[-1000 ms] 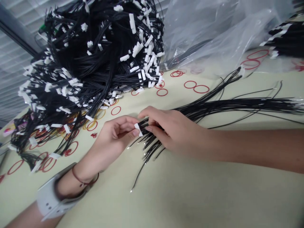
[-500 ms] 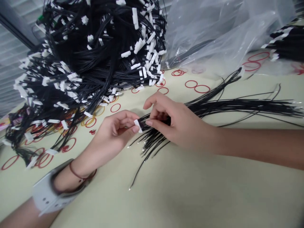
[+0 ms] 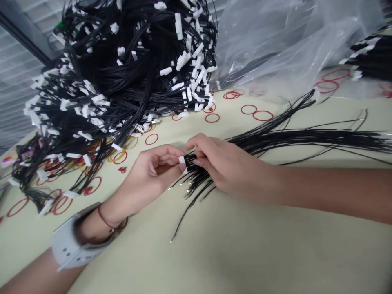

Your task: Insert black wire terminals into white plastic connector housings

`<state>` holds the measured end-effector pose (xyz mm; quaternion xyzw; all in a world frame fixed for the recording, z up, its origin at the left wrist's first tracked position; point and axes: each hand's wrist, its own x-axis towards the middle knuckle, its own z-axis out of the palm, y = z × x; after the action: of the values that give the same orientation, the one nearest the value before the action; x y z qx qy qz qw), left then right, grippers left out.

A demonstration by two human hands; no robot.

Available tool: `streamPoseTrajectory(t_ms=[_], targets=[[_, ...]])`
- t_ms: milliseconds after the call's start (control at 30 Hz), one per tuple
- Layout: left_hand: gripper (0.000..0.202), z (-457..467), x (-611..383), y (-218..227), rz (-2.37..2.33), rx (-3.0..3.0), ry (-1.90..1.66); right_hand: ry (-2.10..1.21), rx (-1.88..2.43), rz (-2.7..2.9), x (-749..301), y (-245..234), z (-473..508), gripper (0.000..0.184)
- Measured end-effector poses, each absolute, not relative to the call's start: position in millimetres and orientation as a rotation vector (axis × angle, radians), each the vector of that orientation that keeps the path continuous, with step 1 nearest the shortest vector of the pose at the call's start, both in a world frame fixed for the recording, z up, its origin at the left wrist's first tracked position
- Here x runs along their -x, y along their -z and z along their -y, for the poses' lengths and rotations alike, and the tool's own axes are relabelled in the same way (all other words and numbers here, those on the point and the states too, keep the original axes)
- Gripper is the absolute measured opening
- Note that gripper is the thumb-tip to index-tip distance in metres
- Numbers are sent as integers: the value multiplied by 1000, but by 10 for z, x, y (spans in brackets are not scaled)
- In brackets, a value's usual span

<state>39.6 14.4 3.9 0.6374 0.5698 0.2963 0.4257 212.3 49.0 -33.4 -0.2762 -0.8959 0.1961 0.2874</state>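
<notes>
Between thumb and fingers, my left hand (image 3: 156, 169) pinches a small white connector (image 3: 183, 164). Several black wires run from the connector's right side toward my right hand (image 3: 226, 163). The thumb and index finger of that hand close together on black wires just right of the connector; the exact wire in the pinch is hidden. Below both hands, loose black wires (image 3: 196, 185) with bare metal tips fan out on the table. Their long bundle (image 3: 306, 139) stretches to the right behind my right hand.
A big heap of black wire harnesses (image 3: 122, 73) with white connectors fills the back left. Red rubber bands (image 3: 152, 139) lie scattered over the pale table (image 3: 245, 245). A clear plastic bag (image 3: 275, 45) rests at the back, and more black harnesses (image 3: 373, 57) lie far right.
The index finger of my right hand has come down from a raised position, nearer its thumb. Everything in view sits slightly further right, while the connector stays in my left hand.
</notes>
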Motion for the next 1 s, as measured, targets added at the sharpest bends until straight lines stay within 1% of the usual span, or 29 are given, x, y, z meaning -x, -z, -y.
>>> streamPoseTrajectory(t_ms=[300,467,800,900,1000], targets=[[6,-210,-353,16,-1334,-1547,-789,-420,683,2397,-2125,357,-501,28],[9,-210,-334,25,-1307,-1518,-802,-425,670,2400,-2121,358,-500,31],[11,-209,-331,16,-1348,-1506,-794,-439,703,2391,-2121,340,-481,38],[9,-209,-335,-10,-1311,-1471,-786,-479,699,2308,-2126,318,-459,41],[10,-207,-344,-42,-1275,-1440,-797,-587,698,2215,-2136,293,-442,37]])
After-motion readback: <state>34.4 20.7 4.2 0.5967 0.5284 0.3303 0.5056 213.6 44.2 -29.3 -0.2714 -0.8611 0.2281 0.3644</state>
